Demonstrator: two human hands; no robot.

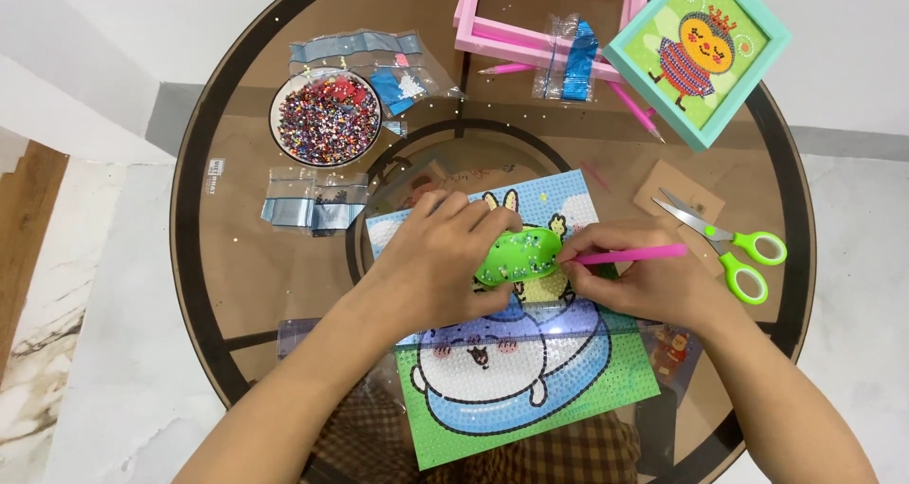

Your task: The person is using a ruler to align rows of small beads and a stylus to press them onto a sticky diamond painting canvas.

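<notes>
**Grip on a green tray and a pink pen**

Fingers of the left hand point(445, 257) are curled tight around the near-left side of a small green tray point(519, 255), holding it just above the picture canvas point(530, 389). Right hand point(644, 280) pinches a thin pink pen point(630, 254), and its tip touches the tray's right end.

Green-handled scissors point(734, 247) lie just right of the right hand, on a brown card. Far off sit pink frames point(530, 29) and a teal framed bee picture point(701, 53), well apart from the hands. Clear little bags point(312, 205) lie to the left on the round glass worktop point(237, 276).

A white bowl point(327, 119) at the far left is full of tiny mixed-colour beads. The green tray holds a few small beads too.

The canvas shows a round white animal in a blue tub on green. The hands hide its middle part.
</notes>
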